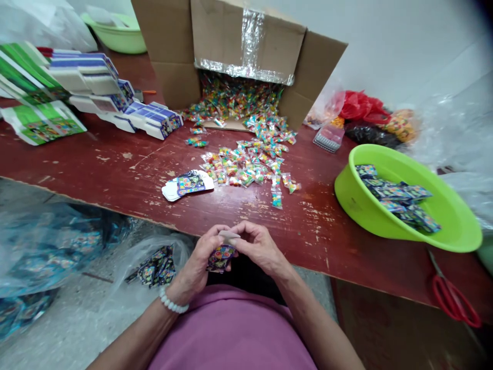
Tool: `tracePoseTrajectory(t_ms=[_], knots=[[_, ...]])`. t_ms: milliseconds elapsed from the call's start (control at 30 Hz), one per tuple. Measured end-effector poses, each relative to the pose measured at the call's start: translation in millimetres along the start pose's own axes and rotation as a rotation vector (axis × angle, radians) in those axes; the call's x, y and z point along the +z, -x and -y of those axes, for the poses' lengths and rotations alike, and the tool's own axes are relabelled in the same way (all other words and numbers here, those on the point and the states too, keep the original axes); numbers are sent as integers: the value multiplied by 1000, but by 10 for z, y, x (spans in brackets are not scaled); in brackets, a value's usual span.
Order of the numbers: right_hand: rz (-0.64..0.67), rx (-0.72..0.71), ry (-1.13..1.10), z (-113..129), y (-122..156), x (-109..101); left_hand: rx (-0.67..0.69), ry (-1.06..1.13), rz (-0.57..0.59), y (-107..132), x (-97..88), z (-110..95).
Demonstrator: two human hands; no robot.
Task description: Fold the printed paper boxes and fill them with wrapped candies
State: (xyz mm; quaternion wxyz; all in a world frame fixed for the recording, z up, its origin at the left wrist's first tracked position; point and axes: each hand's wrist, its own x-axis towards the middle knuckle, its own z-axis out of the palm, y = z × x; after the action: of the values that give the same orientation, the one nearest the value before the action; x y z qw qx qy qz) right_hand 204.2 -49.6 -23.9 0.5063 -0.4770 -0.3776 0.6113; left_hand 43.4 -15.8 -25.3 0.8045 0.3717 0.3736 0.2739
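Observation:
A small printed cardboard box [220, 258], dark with a colourful pattern, is held close to my body at the table's front edge. My left hand [200, 259] is closed around its side. At its pale top flap [229, 235], the fingers of my right hand [262, 246] are pinched together. What lies inside the box cannot be seen. Just beyond my hands rests a stack of flat box blanks [188, 184]. Behind and right of it spreads a pile of small clear packets of colourful candy [246, 162].
A large carton [250, 41] spills more packets onto the red table [127, 159]. Bundled box blanks [92, 77] stand left. At right are a green basin [385, 226] of filled dark boxes and red-handled scissors [454, 300]. Plastic bags [154, 267] sit on the floor.

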Motion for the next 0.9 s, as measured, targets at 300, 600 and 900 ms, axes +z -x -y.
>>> tracePoseTrajectory(t_ms=[300,600,900], knots=[[-58,-62,52,-60,-49,56,-35,74,5,-28,-36,-29],[63,-458,477,34,4,1,-224,338,18,-60,-34,-92],[-63,-132,351,-16,-61,118,-68,79,-123,-62,7,-34]])
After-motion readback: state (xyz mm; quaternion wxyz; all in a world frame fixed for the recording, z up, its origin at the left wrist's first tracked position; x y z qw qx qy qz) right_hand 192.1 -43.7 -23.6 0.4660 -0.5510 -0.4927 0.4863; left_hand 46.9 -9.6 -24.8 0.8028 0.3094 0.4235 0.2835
